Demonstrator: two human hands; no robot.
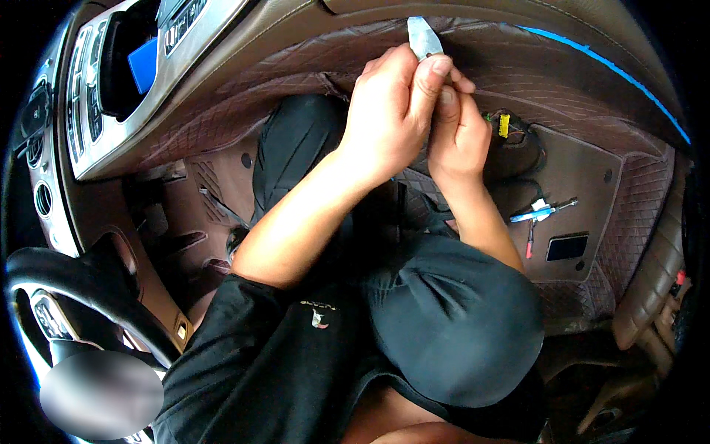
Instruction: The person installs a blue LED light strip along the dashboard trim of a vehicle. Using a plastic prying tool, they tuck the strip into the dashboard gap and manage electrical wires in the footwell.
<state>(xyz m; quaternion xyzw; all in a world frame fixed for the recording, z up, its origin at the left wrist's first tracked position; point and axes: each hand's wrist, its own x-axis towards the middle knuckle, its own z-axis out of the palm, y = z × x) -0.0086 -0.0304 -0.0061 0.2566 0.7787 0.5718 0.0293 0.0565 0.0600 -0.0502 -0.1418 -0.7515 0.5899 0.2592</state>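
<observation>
Flat metal blade (423, 35) sits at the top centre, tip against or just over the brown padded trim (492, 63); contact can't be told. Left hand (386, 111) pinches its base, thumb on top. Right hand (460, 144) is bunched close beside it, fingers curled; can't tell if they grip the hidden end. Main risk, as judged: a hard push on a smooth blade with a slipping thumb could send the tip skidding, scratching trim or catching the blue strip (592, 52). Dropped, it could land near the loose cable (543, 152).
</observation>
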